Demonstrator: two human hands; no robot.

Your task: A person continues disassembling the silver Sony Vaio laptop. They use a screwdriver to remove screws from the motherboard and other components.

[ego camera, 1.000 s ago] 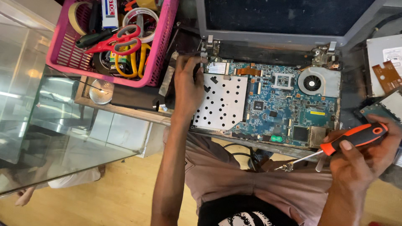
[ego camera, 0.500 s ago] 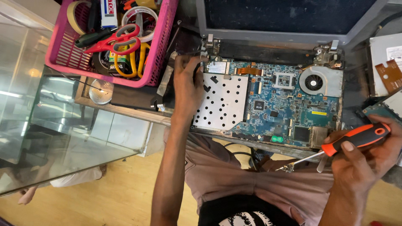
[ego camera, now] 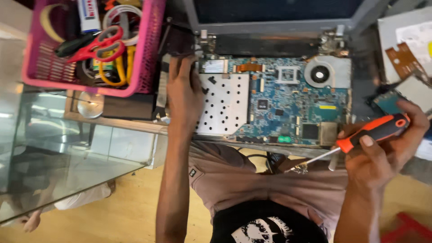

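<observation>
Two hands at an opened laptop (ego camera: 279, 96) on the tabletop; left hand (ego camera: 184, 92) flat on its left edge, steadying; right hand (ego camera: 382, 148) wrapped around orange screwdriver (ego camera: 360, 137), tip off the near edge; pink basket (ego camera: 148, 49) far left.

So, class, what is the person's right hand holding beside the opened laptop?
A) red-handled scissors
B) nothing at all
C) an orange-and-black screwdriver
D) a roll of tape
C: the right hand grips the orange-and-black screwdriver with its shaft pointing down-left, off the circuit board; the scissors lie in the pink basket.
</observation>
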